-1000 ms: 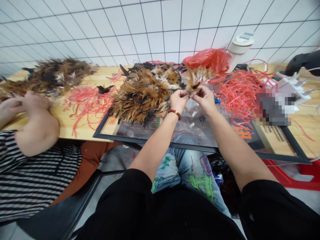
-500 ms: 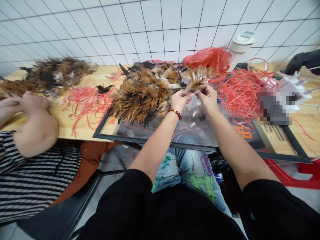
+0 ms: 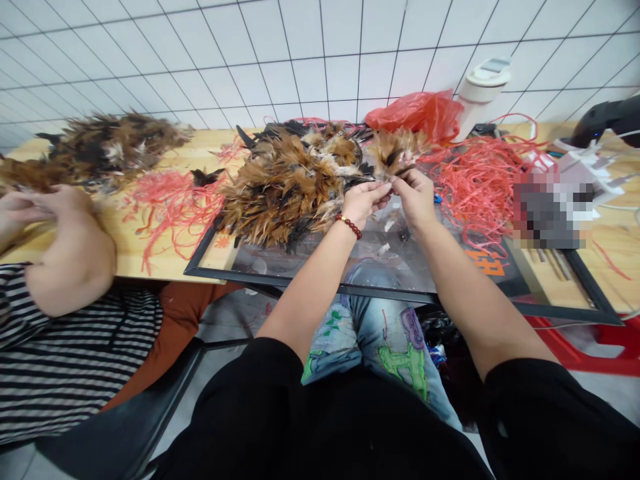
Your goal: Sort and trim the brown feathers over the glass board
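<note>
My left hand (image 3: 363,202), with a red bead bracelet (image 3: 349,225) at the wrist, is closed in a pinch over the dark-framed glass panel (image 3: 310,267). Its fingertips meet those of my right hand (image 3: 416,199), which is also closed. Between and just above them stands a small bunch of brown feathers (image 3: 393,152), its lower ends at my fingertips. Fingers hide exactly how each hand grips the quill ends. Left of my hands lies a big heap of brown and black feathers (image 3: 285,183). Bits of white fluff (image 3: 384,250) are scattered on the glass.
Pink plastic string (image 3: 480,187) lies tangled at right, more pink string (image 3: 175,203) at left. Behind are a red plastic bag (image 3: 417,117) and a white bottle (image 3: 483,93). A co-worker in a striped shirt (image 3: 65,353) sits at left by another feather pile (image 3: 120,147).
My fingertips have come closer together and shifted slightly. The feather bunch stays at them. The co-worker's hands have moved a little.
</note>
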{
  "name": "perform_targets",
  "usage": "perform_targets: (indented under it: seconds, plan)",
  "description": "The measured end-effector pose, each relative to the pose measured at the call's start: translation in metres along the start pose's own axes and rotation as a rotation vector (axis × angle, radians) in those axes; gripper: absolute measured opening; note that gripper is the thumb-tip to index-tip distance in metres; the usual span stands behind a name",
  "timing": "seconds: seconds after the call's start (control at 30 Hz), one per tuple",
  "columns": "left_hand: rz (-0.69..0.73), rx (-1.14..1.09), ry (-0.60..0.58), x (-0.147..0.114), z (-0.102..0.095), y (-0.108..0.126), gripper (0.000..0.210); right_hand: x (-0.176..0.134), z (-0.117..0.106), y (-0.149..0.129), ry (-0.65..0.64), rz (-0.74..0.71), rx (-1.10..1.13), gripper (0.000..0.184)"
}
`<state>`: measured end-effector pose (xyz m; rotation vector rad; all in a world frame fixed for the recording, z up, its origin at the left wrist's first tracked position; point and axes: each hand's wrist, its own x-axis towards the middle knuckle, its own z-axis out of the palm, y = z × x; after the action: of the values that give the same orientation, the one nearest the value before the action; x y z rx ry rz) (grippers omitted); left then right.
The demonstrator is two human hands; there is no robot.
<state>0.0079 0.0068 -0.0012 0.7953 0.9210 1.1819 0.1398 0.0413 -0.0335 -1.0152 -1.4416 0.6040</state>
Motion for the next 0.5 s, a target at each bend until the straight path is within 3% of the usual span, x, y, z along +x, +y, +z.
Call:
perform_targets:
  seconds: [0.2, 0.33, 0.5]
  plan:
    - [0.025, 0.044, 0.065, 0.0004, 0.0017, -0.0009, 0.022, -0.0009, -0.0017, -0.0063, -0.028, 0.004, 0.005, 0.027]
    - [0.067, 0.057, 0.044, 0.0041, 0.0014, -0.0034, 0.017, 0.0005, -0.0038, -0.0027, -0.067, -0.064, -0.025, 0.031]
    - [0.096, 0.075, 0.106, 0.0091, 0.0003, -0.0048, 0.02, 0.0004, -0.0035, -0.0008, -0.037, -0.056, 0.124, 0.038]
